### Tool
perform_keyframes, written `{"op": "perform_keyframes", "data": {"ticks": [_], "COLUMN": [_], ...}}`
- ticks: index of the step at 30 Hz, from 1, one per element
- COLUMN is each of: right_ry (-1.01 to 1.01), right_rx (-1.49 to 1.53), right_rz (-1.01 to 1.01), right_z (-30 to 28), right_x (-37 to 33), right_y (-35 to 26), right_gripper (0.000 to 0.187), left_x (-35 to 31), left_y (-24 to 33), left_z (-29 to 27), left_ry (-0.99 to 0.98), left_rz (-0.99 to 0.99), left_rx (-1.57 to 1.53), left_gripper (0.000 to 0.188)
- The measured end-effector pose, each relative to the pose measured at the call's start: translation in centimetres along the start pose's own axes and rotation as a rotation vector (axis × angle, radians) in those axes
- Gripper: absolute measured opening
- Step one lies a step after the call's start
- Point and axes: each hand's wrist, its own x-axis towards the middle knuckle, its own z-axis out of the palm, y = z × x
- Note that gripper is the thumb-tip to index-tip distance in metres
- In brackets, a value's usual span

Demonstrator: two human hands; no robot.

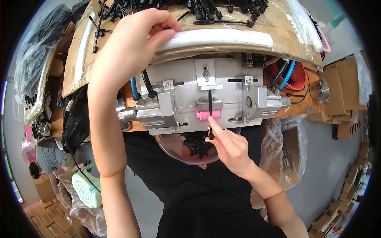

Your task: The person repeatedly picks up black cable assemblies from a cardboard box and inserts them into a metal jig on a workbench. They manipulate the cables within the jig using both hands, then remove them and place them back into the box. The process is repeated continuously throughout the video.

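My right hand [232, 150] is closed on the lower end of a thin black rod [210, 104], index finger laid along it. The rod lies lengthwise over a metal fixture plate [190, 85], its far end at a small metal stop [210, 87]. It crosses a grooved block [202, 105] and a pink block [203, 115]. My left hand [133, 39] is raised over the front of the cardboard [170, 56], fingertips pinched; what they hold, if anything, is hidden. Beyond it lie several black rods with knobbed ends [204, 10].
Pneumatic cylinders [156, 111] [262, 102] with blue and black hoses flank the plate. Below its front edge sits a clear bowl [168, 146] of short black pieces. A red basket [300, 79] stands at right, a mint-green stool [85, 188] at lower left. Another person [53, 156] is at far left.
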Motion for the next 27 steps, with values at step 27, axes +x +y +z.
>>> {"op": "perform_keyframes", "data": {"ticks": [27], "right_ry": [0.036], "right_rx": [-0.105], "right_rz": [-0.023], "right_z": [-14.1], "right_x": [20.0], "right_y": [7.8], "right_gripper": [0.019], "left_x": [1.6], "left_y": [0.6], "left_z": [0.8], "left_ry": [0.416], "left_rz": [0.261], "left_rx": [0.509], "left_gripper": [0.02]}}
